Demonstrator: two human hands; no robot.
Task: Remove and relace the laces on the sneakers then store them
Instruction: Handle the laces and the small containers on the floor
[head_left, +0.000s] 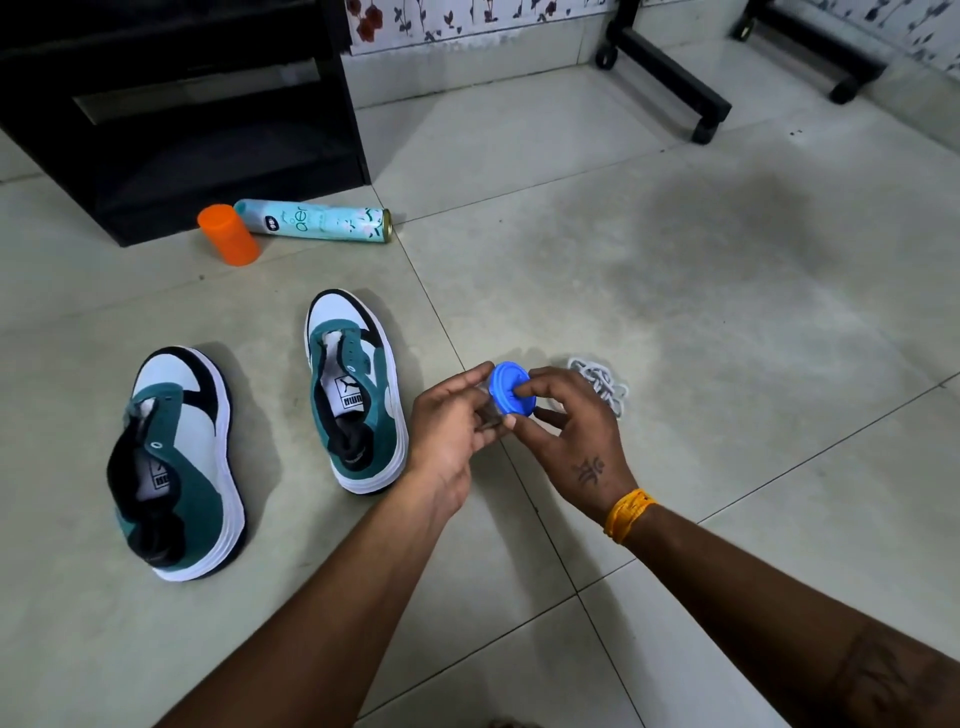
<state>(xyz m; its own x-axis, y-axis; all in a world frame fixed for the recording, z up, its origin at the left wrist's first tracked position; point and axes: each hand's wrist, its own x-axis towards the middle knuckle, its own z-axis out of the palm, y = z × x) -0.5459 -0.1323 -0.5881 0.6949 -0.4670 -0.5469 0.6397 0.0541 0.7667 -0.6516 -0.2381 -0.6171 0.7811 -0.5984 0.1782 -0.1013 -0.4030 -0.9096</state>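
Head view, looking down at a tiled floor (675, 312). Both hands meet near the centre of the frame, above the floor.

Left hand (452, 431): fingers curled around a small clear container (491, 410), holding it from the left side. Most of the container is hidden behind the fingers, so its contents cannot be told.

Right hand (566, 431): thumb and fingertips pinch the rim of a round blue lid (511, 388) that sits on top of the container. The remaining fingers are loosely bent. A yellow thread band (626, 514) circles the right wrist.

Sneakers: two green, white and black shoes lie on the floor to the left of the hands, toes pointing away from the camera. The left sneaker (176, 462) is nearer the camera; the right sneaker (356, 389) lies just beside the left hand. Both show bare eyelets with no laces threaded.

Laces (600, 384): a loose white bundle lies on the floor just behind the right hand, apart from both shoes.

Other items: a spray can (317, 221) lies on its side near a black cabinet (182, 104), with an orange cap (228, 234) touching its near end. Two black wheeled stand legs (670, 73) stand by the far wall.
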